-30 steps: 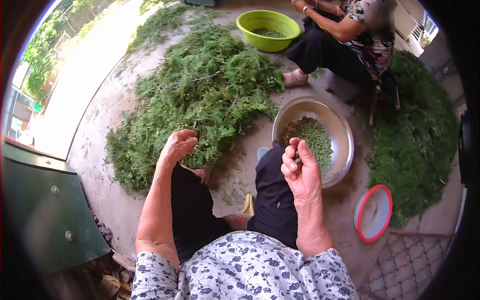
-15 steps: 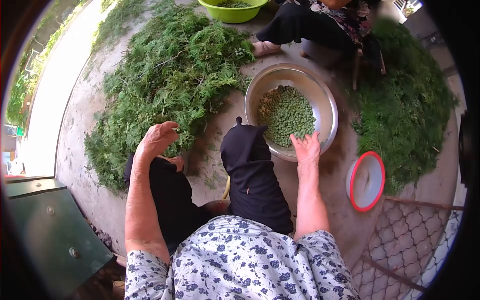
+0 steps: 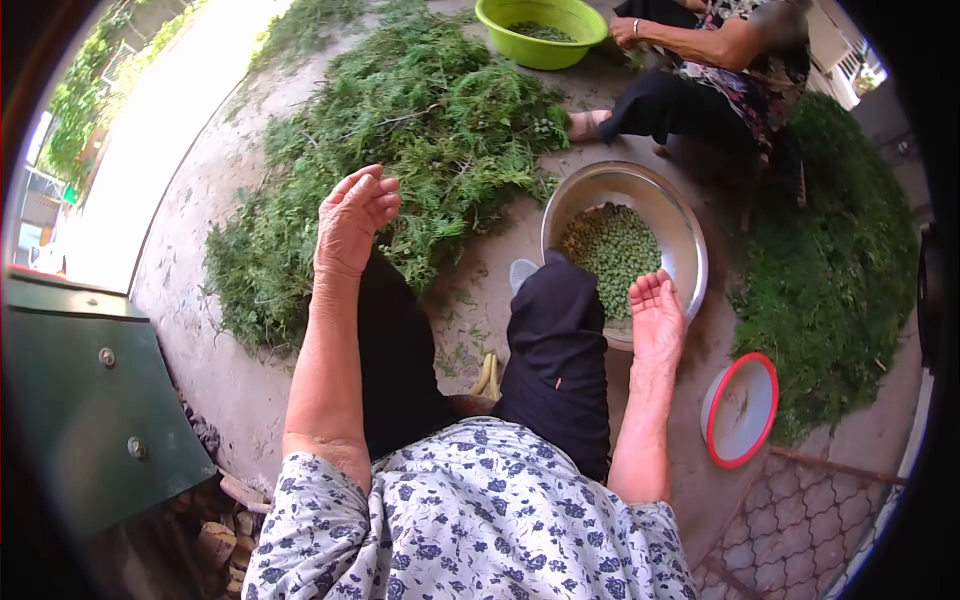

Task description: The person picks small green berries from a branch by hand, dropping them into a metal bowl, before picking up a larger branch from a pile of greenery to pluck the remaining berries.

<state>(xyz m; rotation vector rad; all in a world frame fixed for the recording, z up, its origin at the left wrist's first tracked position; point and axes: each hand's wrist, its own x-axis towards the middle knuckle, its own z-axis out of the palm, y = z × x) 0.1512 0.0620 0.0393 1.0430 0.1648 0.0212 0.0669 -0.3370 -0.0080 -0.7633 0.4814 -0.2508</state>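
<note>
A wide steel bowl [image 3: 690, 225] holds many small green berries [image 3: 620, 250] with some brownish bits at one side. My right hand [image 3: 658, 312] is over the bowl's near right edge, palm up, its fingers slightly curled and nothing visible in it. Raised over the near part of a large heap of green sprigs [image 3: 430, 130] is my left hand [image 3: 355, 215]. Its fingers are bent but apart, and I see nothing held in them. My dark-trousered knee covers the bowl's near left rim.
Another person [image 3: 700, 90] sits beyond the bowl, hands near a lime-green basin [image 3: 545, 50]. More sprigs [image 3: 840, 270] lie at the right, by a red-rimmed white basin [image 3: 742, 410] and a metal lattice [image 3: 800, 520]. A green metal panel [image 3: 90, 410] stands left.
The view has shifted, so the bowl sits further right and lower. My left hand has risen away from my knee over the sprigs. My right hand has drawn back from the berries to the rim.
</note>
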